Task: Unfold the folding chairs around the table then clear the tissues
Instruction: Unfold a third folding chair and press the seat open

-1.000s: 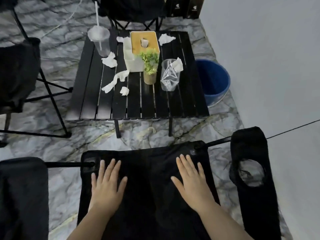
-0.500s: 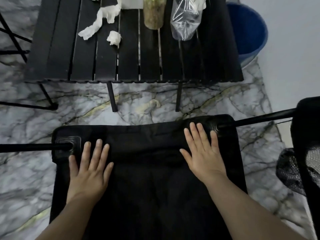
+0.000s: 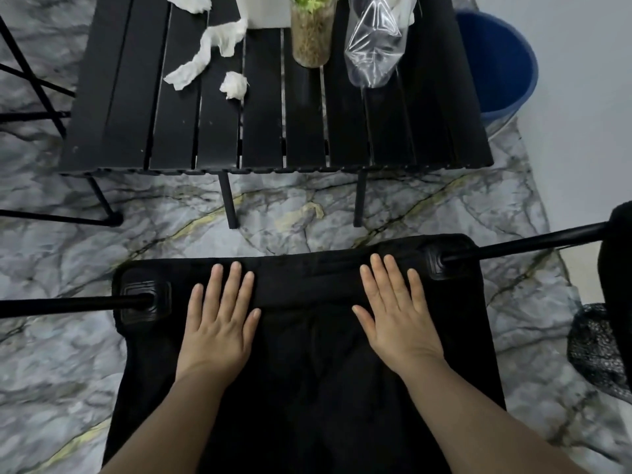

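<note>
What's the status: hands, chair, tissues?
Left hand and right hand flat, open on the black chair seat. Tissues uncleared on the slatted table. Nothing in the way.

Looks like a casual indoor sitting corner, camping-style: marble-patterned floor point(image 3: 307, 213), plain pale wall point(image 3: 581, 97), low black slatted worktop point(image 3: 273, 138) with a potted plant point(image 3: 312, 32) and crumpled tissues point(image 3: 205, 53), black fabric folding chair point(image 3: 307, 388), blue bucket point(image 3: 502, 63) beside.

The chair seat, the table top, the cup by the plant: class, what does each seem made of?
Chair seat: matt black cloth, creased under both flat hands.
Table top: black slats with a dull sheen, likely painted metal.
Cup: thin clear plastic, crumpled and glinting.
</note>
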The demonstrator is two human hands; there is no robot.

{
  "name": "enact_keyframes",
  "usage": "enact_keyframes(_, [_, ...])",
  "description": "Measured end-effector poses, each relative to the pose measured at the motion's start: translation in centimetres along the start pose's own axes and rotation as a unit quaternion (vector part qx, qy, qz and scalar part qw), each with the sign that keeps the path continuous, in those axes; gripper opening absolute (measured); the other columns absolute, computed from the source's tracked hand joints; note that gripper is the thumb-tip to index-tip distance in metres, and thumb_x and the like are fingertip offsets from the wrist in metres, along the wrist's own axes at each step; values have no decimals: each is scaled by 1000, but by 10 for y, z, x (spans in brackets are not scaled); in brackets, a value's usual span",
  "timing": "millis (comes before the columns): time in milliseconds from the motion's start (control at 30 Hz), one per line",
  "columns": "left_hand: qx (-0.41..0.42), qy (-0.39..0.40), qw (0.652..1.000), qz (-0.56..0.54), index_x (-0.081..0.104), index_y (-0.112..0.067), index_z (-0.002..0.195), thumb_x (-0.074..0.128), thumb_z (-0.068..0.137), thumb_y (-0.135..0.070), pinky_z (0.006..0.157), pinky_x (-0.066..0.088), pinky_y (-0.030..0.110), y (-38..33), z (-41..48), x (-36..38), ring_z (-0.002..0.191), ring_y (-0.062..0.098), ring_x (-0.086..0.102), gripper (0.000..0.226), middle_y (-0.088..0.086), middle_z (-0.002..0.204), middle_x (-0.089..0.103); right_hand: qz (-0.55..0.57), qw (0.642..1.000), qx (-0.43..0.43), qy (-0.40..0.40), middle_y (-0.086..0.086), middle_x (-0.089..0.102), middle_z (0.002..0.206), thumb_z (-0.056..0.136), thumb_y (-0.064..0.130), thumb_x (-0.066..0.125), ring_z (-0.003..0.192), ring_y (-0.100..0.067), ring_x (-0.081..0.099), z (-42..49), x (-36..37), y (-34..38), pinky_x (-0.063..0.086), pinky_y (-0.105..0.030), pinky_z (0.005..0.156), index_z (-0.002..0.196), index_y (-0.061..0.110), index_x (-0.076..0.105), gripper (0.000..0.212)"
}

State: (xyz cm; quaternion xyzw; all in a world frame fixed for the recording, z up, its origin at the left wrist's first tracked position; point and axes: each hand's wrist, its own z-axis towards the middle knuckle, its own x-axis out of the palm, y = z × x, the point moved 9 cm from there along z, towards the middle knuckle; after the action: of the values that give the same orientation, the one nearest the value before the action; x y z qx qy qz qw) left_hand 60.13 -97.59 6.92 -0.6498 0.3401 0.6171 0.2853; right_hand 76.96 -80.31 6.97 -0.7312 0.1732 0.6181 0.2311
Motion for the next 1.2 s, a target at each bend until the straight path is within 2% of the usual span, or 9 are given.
enact_keyframes(67, [6, 9, 1000, 6, 13, -18, 147, 7, 95, -44, 117, -13, 36, -1, 1, 0, 146, 18, -10, 58, -6, 158, -10, 0, 1000, -3, 1, -6, -4, 157, 95, 47, 17, 146, -21, -5, 1, 0, 1, -14, -41, 117, 147, 12, 8, 64])
enact_keyframes(167, [-5, 22, 1000, -5, 18, -16, 146, 6, 95, -45, 117, -12, 36, -3, 0, -8, 145, 16, -13, 59, 1, 157, 16, 13, 1000, 10, -6, -5, 0, 159, 95, 49, 16, 146, -20, -3, 0, -6, 1, -11, -41, 118, 147, 12, 12, 64])
enact_keyframes(200, [-15, 18, 1000, -19, 18, -16, 145, 7, 95, -45, 117, -11, 37, -5, 0, -12, 145, 16, -14, 59, 1, 155, 20, 24, 999, 20, -12, -5, 3, 159, 95, 50, 16, 145, -20, -2, 0, -10, 1, -9, -42, 118, 146, 12, 13, 64])
enact_keyframes(467, [-31, 23, 999, -16, 14, -20, 146, 16, 95, -41, 115, -16, 36, -9, 11, -1, 144, 16, -17, 56, 1, 155, 15, 15, 1000, 8, -1, -6, 11, 156, 95, 50, 17, 145, -20, -3, 12, -4, 3, -8, -42, 118, 146, 14, 14, 63])
enact_keyframes(633, [-36, 7, 998, -43, 15, -17, 146, 10, 96, -43, 115, -16, 38, -13, 6, -12, 144, 16, -19, 56, 2, 155, 17, 59, 998, 31, -9, -6, 13, 156, 96, 52, 9, 145, -19, -2, 6, -14, 7, -6, -45, 117, 146, 14, 11, 63])
enact_keyframes(800, [9, 10, 1000, -19, 14, -21, 147, 4, 96, -42, 116, -14, 41, -37, 1, 4, 145, 21, -12, 56, -6, 156, 12, 35, 997, -61, -11, -5, 9, 155, 94, 51, 18, 145, -21, 8, 9, -2, 43, -1, -47, 117, 146, 17, 15, 63])
enact_keyframes(900, [7, 10, 1000, -13, 9, -23, 147, 4, 96, -43, 116, -16, 41, -35, 3, 11, 145, 20, -15, 55, -5, 156, 11, 29, 998, -53, -8, -5, 5, 155, 93, 51, 18, 145, -22, 6, 13, 8, 40, -4, -48, 117, 146, 18, 7, 63])
enact_keyframes(1067, [5, 27, 999, -20, 6, -24, 147, 9, 96, -43, 114, -19, 40, -35, 3, 9, 143, 18, -21, 55, -3, 156, 7, 48, 997, -53, 17, -4, 4, 154, 93, 51, 16, 145, -21, 4, 14, 6, 40, -1, -48, 116, 145, 19, 7, 62])
enact_keyframes(1200, [0, 59, 998, -31, 0, -26, 146, 11, 94, -43, 112, -25, 38, -34, -1, 9, 139, 15, -30, 56, -5, 155, 0, 37, 997, -47, 54, -3, -1, 154, 93, 51, 14, 144, -20, -2, 10, 7, 39, -8, -47, 116, 144, 20, 2, 61])
